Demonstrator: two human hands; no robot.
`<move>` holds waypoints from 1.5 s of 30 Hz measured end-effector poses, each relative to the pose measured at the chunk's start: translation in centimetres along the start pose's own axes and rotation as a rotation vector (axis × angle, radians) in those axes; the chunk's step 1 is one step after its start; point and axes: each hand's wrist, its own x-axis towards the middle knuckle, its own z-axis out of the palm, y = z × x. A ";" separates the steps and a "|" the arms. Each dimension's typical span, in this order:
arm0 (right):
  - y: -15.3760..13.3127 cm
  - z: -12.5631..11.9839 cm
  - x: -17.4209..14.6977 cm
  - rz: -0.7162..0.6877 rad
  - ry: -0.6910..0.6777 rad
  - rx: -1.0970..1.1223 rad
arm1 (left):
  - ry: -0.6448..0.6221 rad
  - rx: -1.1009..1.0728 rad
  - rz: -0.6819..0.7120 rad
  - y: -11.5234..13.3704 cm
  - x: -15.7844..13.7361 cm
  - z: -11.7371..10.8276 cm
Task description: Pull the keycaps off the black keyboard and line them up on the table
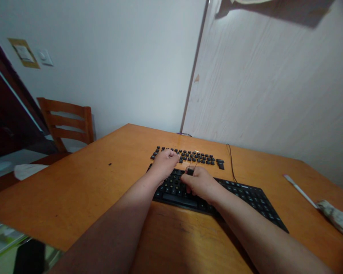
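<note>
A black keyboard (180, 200) lies on the wooden table, with many keycaps off its left and middle part. Behind it, loose black keycaps (209, 159) are laid out in rows. My left hand (165, 161) is over the left part of these rows, its fingers closed in a pinch; whatever they hold, if anything, is hidden. Above the middle of the keyboard, my right hand (199, 182) grips a wire keycap puller (190, 172) by its black handle, the thin wires pointing up and away.
On the table's right are a white-handled brush (300, 190) and a crumpled cloth (335, 217). A cable (231, 163) runs behind the keyboard. One small black piece (110, 164) lies at the left. A wooden chair (67, 121) stands beyond the left edge.
</note>
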 end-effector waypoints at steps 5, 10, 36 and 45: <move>-0.2 -0.1 -0.1 0.025 -0.002 0.021 | -0.014 0.018 0.001 0.1 -0.1 0.0; -0.4 0.0 -0.2 0.061 0.006 0.056 | -0.011 0.010 0.001 0.0 -0.1 0.0; -0.3 -2.4 1.2 -0.146 0.371 0.471 | -0.268 -0.274 -0.118 1.4 -1.1 0.6; -0.7 -1.9 0.9 -0.245 0.428 0.383 | -0.383 -0.364 -0.194 1.7 -1.4 0.5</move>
